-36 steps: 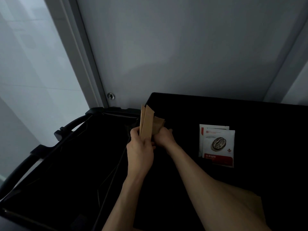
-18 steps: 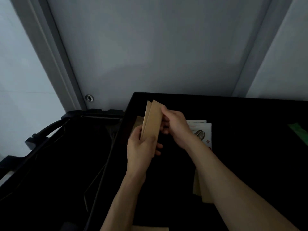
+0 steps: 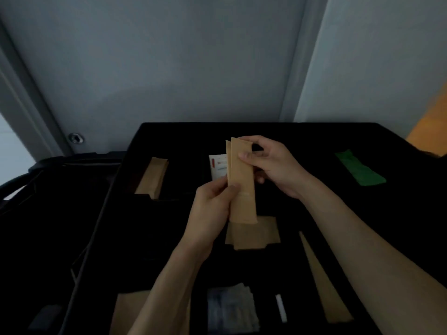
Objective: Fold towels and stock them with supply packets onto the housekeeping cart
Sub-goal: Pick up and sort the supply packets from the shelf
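From the head view, both hands held a small stack of brown packets (image 3: 242, 182) upright above the cart tray (image 3: 302, 131). The left hand (image 3: 212, 209) pinched the stack's lower half between thumb and fingers, while the right hand (image 3: 271, 165) had its grip pressed on the top edge, thumb on the front sheet as if peeling one off.

The likely slip was the thin packets fanning apart: two seemed to be splitting at the top, and a loose pinch might have dropped one into the wrong compartment or down the dark bag (image 3: 48, 213) to the left.

Room was tight below. More brown packets (image 3: 254, 234) lay directly under the stack, another brown pile (image 3: 152, 176) sat in the far left compartment, a white sachet (image 3: 219, 165) lay just behind the stack, and a green packet (image 3: 358, 169) lay well apart at the right. A long paper sleeve (image 3: 321, 281) lay near the right forearm, which could have brushed it. Clear-wrapped items (image 3: 229, 308) lay at the near edge. No towels were in view.
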Tool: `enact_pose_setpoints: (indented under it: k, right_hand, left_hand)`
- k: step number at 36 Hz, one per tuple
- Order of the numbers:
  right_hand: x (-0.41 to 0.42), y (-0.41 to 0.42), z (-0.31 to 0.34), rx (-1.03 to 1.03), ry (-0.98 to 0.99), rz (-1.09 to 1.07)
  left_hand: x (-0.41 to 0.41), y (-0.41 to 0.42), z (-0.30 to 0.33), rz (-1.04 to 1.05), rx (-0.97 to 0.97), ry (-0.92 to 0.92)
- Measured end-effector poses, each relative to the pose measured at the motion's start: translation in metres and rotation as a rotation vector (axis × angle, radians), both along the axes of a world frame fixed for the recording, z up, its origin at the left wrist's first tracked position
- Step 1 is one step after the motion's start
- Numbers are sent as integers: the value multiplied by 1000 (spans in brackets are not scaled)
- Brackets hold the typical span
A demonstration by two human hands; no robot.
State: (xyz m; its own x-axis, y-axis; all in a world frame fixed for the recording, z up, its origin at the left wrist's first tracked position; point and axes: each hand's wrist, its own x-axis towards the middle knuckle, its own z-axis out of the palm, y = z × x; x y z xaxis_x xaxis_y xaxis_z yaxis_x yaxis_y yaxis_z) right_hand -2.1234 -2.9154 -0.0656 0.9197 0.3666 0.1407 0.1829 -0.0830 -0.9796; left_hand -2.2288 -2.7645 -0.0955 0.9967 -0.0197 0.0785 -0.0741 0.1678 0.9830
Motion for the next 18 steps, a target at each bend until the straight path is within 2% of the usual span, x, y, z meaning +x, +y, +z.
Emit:
enact_pose_setpoints:
  k: [7, 12, 16, 18]
  right_hand:
    - [-25, -85, 13, -80, -79, -37]
    - [-43, -144, 3, -185, -86, -82]
    - [-51, -168, -18, -247, -43, -59]
    - [-53, -170, -32, -272, -19, -40]
  left_hand:
    - [-19, -77, 6, 22, 219, -100]
    - [-32, -129, -2, 149, 533, -188]
    - [-49, -158, -16, 154, 752, -279]
    - [-56, -164, -24, 144, 888, -253]
